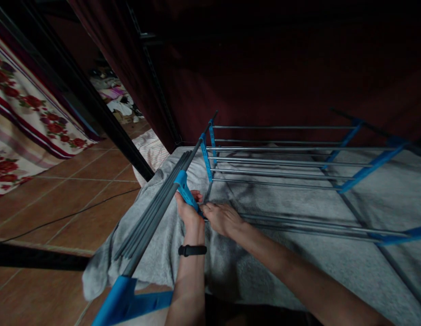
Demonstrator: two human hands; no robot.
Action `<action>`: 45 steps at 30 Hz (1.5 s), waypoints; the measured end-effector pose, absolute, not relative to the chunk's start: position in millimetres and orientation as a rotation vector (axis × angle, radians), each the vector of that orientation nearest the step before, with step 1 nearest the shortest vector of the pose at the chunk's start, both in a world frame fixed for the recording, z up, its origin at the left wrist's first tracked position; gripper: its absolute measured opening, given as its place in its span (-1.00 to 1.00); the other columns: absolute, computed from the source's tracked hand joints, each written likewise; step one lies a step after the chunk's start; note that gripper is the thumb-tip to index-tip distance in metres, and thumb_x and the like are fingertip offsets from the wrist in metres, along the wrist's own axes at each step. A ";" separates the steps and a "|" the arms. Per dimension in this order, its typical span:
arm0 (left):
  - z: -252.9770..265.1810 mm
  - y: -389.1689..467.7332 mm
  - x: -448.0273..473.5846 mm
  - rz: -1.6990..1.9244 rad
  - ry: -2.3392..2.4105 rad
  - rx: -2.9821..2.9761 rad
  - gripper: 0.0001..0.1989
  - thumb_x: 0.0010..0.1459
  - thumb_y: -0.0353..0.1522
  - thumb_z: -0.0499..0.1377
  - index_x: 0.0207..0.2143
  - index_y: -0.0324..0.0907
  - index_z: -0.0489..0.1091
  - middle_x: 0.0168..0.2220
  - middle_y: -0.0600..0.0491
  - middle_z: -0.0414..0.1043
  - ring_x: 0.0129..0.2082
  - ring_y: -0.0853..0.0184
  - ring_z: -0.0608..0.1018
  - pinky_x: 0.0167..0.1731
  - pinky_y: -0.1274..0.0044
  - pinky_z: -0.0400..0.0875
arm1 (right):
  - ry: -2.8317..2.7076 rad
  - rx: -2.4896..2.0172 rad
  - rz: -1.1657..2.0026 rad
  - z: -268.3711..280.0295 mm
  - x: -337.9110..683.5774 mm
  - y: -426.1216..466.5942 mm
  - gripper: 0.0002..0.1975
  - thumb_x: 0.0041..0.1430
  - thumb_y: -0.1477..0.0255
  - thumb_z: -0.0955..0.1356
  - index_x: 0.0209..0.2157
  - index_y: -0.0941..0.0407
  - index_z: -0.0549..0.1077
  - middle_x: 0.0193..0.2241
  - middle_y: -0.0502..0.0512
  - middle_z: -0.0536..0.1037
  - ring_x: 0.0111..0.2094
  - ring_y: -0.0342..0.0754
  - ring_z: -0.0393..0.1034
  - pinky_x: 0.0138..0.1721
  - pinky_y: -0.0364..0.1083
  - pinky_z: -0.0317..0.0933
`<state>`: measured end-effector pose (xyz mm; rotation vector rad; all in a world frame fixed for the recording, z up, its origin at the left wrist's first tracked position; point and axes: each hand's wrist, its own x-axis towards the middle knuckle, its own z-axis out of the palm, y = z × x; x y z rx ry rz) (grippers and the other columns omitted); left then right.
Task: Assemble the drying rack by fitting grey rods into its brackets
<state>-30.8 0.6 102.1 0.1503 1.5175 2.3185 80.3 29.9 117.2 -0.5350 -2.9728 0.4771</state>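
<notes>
Gripping bracket (186, 190) at left end of rack (373, 166), on blanket (271, 262), with left hand (189, 209), curling right hand (224, 218) with unclear hold at bracket's lower end, bounded by rods (145, 217) and post (108, 124) left, curtain (281, 81) far.

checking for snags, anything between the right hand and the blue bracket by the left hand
Nothing visible: the right hand is by the lower end of the blue bracket, beside the left hand; contact is unclear.
</notes>
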 end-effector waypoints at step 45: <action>115.2 5.0 -31.6 2.338 1.586 0.147 -0.52 0.29 -0.09 -0.18 -0.59 -0.11 0.21 -0.65 0.10 0.32 -0.68 0.37 0.22 -0.65 0.51 0.02 | -2.864 -0.596 0.345 114.7 75.2 27.4 -0.75 0.28 0.42 0.22 -0.05 0.16 0.37 -0.17 0.16 0.58 -0.21 0.00 0.49 -0.09 0.01 0.32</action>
